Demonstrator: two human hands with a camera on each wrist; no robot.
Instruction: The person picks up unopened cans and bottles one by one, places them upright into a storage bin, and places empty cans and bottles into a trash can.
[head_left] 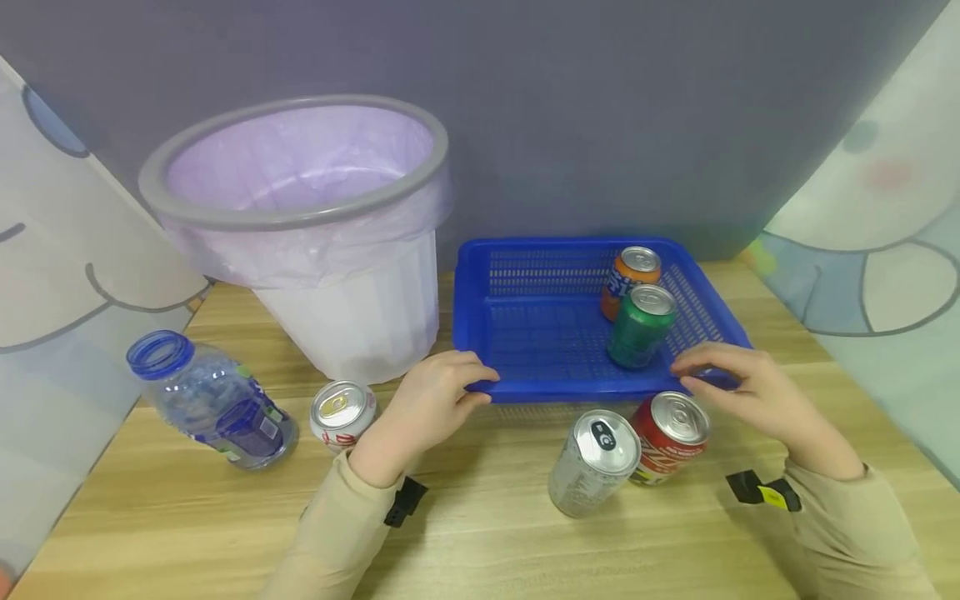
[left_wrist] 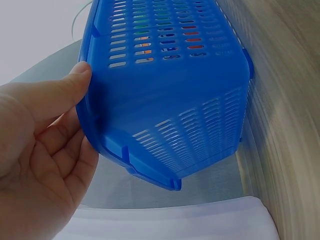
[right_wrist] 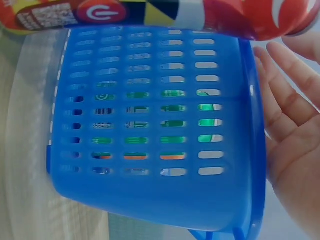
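Note:
A blue plastic basket (head_left: 555,388) with slotted walls stands on the table. My left hand (head_left: 437,398) pinches its rim at the near left corner, thumb on the outer side, as the left wrist view also shows. At the near right corner is my right hand (head_left: 757,396), its fingers loosely bent along the top of the rim. In the right wrist view, its fingers (right_wrist: 282,102) show beyond the rim. Inside the basket, toward the right, are a green can (head_left: 637,333) and an orange can (head_left: 617,283) behind it.
A silver can (head_left: 588,471) and a red can (head_left: 663,442) stand before the basket. Near my left wrist are a white can (head_left: 341,408) and a tilted clear bottle (head_left: 225,400) with a blue neck. A lined white bin (head_left: 367,325) stands behind them, against a grey wall.

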